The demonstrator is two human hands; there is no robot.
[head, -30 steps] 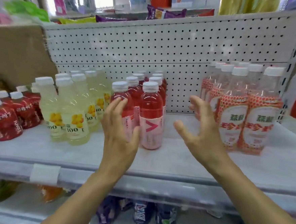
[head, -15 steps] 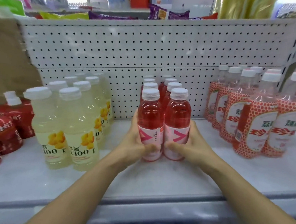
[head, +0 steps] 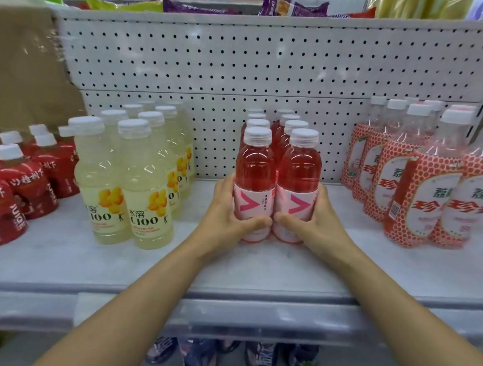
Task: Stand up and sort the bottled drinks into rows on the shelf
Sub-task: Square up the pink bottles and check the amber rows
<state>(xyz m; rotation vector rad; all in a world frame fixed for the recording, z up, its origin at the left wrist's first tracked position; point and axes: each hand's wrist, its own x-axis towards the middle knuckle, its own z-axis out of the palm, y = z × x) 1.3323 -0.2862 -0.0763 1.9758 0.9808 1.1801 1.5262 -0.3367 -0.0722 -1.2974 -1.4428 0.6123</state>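
Two rows of pink drink bottles with white caps stand upright mid-shelf. My left hand (head: 227,210) grips the front left pink bottle (head: 255,166) low on its label, thumb across the front. My right hand (head: 314,222) grips the front right pink bottle (head: 299,169) the same way. The two front bottles stand side by side, touching, on the white shelf (head: 257,267). More pink bottles line up behind them toward the pegboard.
Pale yellow bottles (head: 146,182) stand in two rows to the left, with dark red bottles (head: 20,184) lying beyond them. Red-and-white labelled bottles (head: 422,189) stand in rows at the right. A white pegboard (head: 243,63) backs the shelf. Dark bottles (head: 199,357) lie on the lower shelf.
One second ago both hands were open and apart in front of the pink bottles. They closed round the two front bottles, which now stand squared side by side; the grip has held since.
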